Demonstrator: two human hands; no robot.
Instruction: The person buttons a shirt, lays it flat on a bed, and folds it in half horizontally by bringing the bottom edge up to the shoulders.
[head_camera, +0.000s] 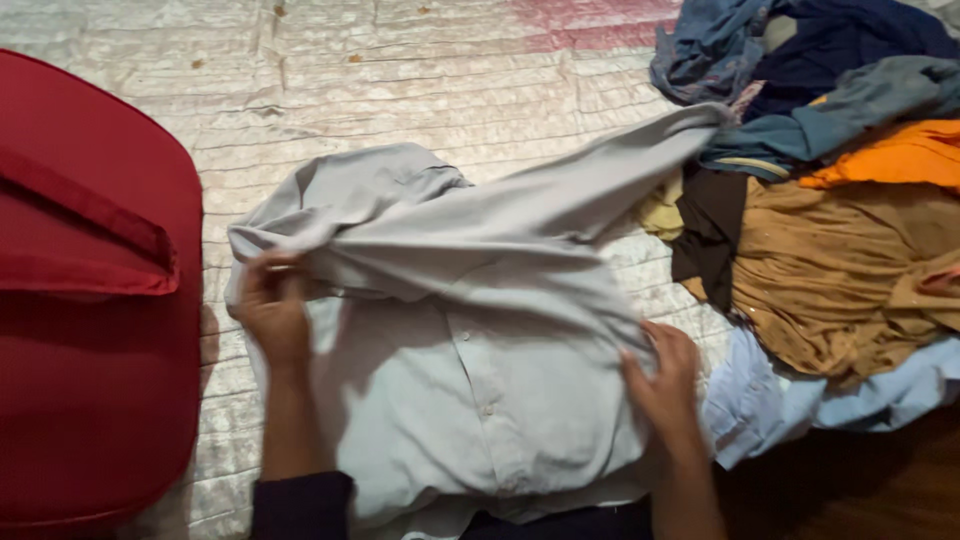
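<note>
A: Where is the shirt (470, 370) we are handling?

B: It lies flat, buttons up, on the pale quilt (400, 70) in front of us, between the red bag (90, 300) on our left and the clothes pile (840, 200) on our right.

A: What are our hands doing?

B: Our left hand (272, 310) rests at the shirt's left edge, fingers (272, 268) curled and pinching a fold of grey cloth near the shoulder. Our right hand (665, 375) sits at the shirt's right edge, fingers (640, 365) clenched on the fabric there.

A: And the sleeve (620, 170)?

B: It stretches from the shoulder up and right, its end reaching the clothes pile.
</note>
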